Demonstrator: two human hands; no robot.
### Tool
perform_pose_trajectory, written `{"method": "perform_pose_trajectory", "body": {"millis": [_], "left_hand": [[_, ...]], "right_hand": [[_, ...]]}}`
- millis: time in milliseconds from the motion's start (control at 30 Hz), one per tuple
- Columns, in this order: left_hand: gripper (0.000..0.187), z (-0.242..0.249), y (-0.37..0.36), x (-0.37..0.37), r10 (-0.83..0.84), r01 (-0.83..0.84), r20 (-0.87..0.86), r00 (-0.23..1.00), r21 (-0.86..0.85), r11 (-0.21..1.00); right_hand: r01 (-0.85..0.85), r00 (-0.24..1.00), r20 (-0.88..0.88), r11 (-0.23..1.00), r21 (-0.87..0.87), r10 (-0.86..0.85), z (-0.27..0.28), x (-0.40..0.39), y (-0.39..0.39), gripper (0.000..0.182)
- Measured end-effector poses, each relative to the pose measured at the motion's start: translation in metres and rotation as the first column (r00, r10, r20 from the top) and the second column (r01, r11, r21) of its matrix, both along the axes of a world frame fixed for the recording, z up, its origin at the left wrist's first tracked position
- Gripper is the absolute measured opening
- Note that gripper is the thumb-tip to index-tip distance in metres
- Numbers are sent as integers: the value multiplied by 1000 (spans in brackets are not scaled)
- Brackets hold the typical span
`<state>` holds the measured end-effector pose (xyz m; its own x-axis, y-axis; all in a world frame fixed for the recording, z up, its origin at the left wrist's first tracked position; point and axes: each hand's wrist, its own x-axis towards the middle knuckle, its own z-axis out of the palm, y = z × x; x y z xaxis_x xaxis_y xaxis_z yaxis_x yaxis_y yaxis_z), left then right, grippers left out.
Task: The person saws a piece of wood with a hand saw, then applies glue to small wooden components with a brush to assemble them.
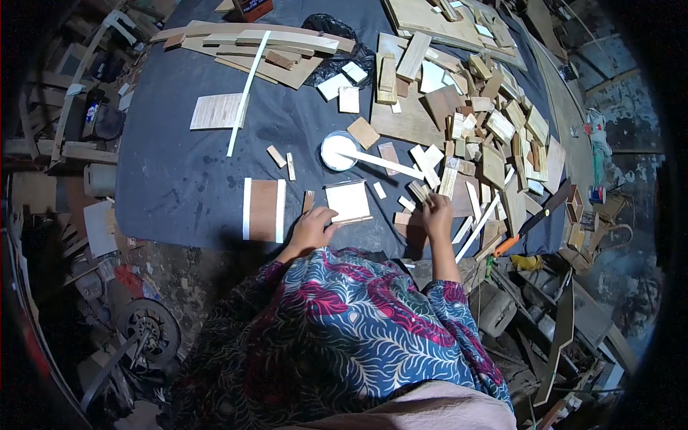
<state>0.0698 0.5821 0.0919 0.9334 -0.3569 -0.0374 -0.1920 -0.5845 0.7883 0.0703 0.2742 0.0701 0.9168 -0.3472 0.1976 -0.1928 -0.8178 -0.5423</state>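
Note:
A white square panel with thin brown strips at its top and bottom edges (347,201) lies on the dark cloth. My left hand (314,229) rests at its left side, fingers bent, beside a small brown strip (308,201); whether it grips anything is not clear. My right hand (437,213) is closed at the small wood pieces (419,191) on the right; what its fingers hold is too small to make out. Above the panel stands a tub of white glue (338,151) with a pale stick (383,163) across it. A brown panel with white side strips (264,209) lies to the left.
A large pile of wood offcuts (494,129) covers the right of the dark cloth (172,179). An orange-handled saw (507,246) lies at the right front edge. Long boards (251,39), a black plastic bag (331,32) and a pale strip (248,93) are farther back.

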Motion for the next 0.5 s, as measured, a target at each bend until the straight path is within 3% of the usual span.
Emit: {"method": "perform_pose_trajectory", "body": {"millis": [33,100,133,300,367,433,500], "left_hand": [[17,0,1,-2,49,-50,-34,998,-27,998],[15,-2,5,-6,63,-64,-29,998,-30,997],[13,-3,8,-7,75,-76,-26,997,-34,997],[13,-4,14,-8,214,-207,55,975,-109,972],[13,0,17,-7,296,-289,28,955,-140,947],[13,1,18,-7,315,-312,3,949,-128,941],[13,0,17,-6,308,-307,-10,951,-137,942]], "right_hand": [[-3,1000,0,1000,2,3,10,-4,4,16],[-404,906,-190,907,-124,378,29,-11,15,19],[-451,866,-316,877,-164,387,27,-16,17,19],[-459,880,-251,858,-230,403,12,-13,17,12],[-224,866,-410,955,196,287,12,-8,19,12],[-174,893,-376,960,217,247,8,0,30,19],[-30,945,-246,803,595,217,-7,12,39,20]]}}
